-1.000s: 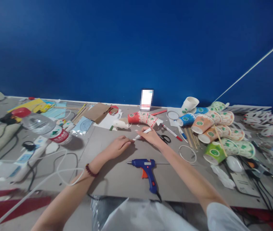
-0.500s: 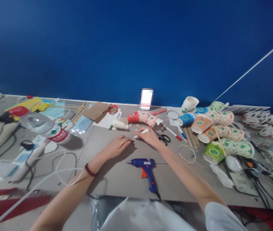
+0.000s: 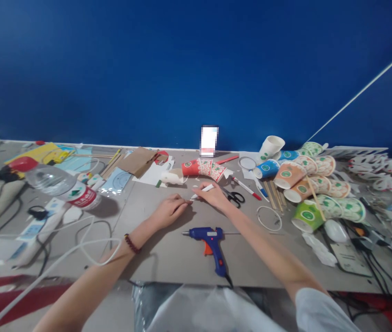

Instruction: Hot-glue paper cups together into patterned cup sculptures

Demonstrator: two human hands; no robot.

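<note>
From glue gun [image 3: 209,234] on table [image 3: 175,265]: phone [image 3: 208,140] at 12 o'clock, by wall [image 3: 113,69]; scissors [image 3: 236,200] at 1; stacked cups [image 3: 289,174] at 2; power strip [image 3: 32,235] at 9; bottle [image 3: 52,181] at 10.

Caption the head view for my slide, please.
Right hand holding a white pen, left hand beside it, blue glue gun lying nearer the wearer.

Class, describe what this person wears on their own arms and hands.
The left hand and right hand are gloveless. A dark red beaded bracelet circles the left wrist; none shows on the right. A plain, pale short sleeve covers the right upper arm.
</note>
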